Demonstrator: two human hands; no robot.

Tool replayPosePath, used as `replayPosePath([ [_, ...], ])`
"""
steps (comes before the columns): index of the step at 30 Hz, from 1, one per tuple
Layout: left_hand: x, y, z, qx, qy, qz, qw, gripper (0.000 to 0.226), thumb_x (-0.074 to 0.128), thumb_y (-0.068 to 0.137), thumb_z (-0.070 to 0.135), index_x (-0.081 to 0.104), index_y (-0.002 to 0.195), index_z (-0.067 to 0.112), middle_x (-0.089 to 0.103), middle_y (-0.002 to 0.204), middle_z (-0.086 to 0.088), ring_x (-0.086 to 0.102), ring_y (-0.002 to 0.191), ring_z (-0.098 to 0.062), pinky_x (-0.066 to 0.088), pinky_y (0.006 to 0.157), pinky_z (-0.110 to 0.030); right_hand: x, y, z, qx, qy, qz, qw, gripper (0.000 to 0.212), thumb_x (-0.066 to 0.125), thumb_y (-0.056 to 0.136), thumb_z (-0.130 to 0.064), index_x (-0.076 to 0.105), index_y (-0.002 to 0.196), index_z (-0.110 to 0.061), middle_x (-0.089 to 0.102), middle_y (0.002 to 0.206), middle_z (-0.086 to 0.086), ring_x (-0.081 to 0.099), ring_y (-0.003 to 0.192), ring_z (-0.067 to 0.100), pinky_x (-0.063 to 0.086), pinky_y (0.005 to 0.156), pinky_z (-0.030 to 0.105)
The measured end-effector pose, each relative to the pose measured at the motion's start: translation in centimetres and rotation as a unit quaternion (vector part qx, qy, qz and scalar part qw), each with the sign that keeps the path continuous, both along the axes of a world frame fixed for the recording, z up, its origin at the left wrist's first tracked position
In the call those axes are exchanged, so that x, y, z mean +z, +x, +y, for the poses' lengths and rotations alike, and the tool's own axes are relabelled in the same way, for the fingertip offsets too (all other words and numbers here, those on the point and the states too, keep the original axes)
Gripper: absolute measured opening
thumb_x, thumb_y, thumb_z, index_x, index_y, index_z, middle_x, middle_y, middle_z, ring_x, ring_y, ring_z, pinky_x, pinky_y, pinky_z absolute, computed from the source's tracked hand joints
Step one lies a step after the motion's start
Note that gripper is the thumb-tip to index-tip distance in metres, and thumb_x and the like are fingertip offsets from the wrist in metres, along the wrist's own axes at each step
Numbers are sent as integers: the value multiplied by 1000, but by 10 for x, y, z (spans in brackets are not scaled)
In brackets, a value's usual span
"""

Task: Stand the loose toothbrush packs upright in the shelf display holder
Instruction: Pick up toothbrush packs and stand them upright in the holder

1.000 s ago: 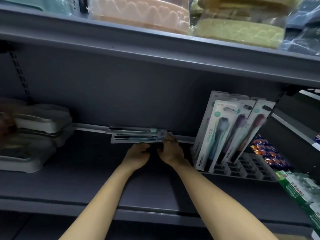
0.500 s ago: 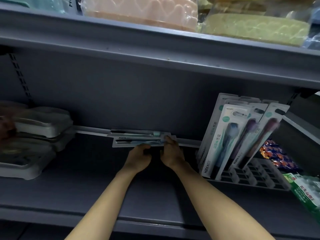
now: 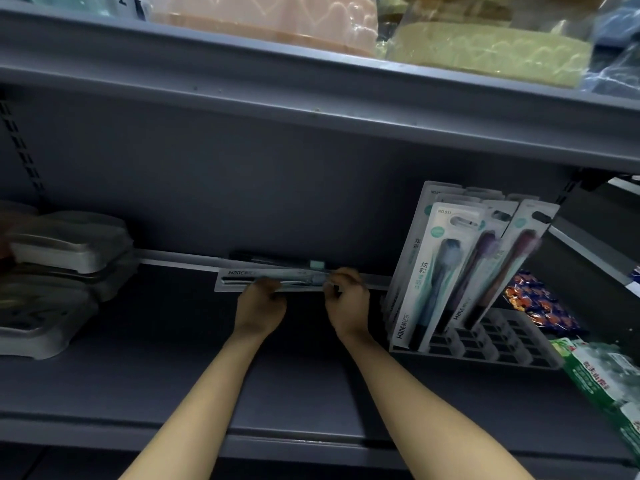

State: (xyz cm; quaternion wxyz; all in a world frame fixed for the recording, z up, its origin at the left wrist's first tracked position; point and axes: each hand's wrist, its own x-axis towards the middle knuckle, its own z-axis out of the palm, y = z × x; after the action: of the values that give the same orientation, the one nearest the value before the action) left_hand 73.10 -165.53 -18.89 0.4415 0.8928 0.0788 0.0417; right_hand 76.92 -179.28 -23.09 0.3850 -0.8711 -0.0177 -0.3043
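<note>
Two loose toothbrush packs lie flat at the back of the dark shelf, the front pack [image 3: 294,279] before the rear pack [image 3: 277,262]. My left hand [image 3: 259,308] grips the front pack near its middle. My right hand [image 3: 346,299] pinches the same pack's right end. On the right stands the grey slotted display holder [image 3: 485,344]. Several upright toothbrush packs [image 3: 457,268] lean in its back rows.
Stacked grey plastic boxes [image 3: 65,268] fill the shelf's left side. A colourful packet [image 3: 540,303] lies behind the holder and green-wrapped goods [image 3: 606,382] sit at the right edge. The shelf above [image 3: 311,98] hangs low, carrying wrapped pink and yellow items.
Both hands have closed in on the front loose pack, and its near edge looks slightly lifted. The view has drifted left, so the holder appears further right.
</note>
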Motion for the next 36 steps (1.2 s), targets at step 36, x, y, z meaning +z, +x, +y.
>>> replayPosePath([
  [36,23,-66,-6,-178,167,64,968,81,74,70,22,34,141,28,47,141,-3,45,129,-24,36,108,-41,71,-117,-15,-74,677,3,732,27,53,86,12,58,74,-12,60,79,2,61,68,13,55,64,27],
])
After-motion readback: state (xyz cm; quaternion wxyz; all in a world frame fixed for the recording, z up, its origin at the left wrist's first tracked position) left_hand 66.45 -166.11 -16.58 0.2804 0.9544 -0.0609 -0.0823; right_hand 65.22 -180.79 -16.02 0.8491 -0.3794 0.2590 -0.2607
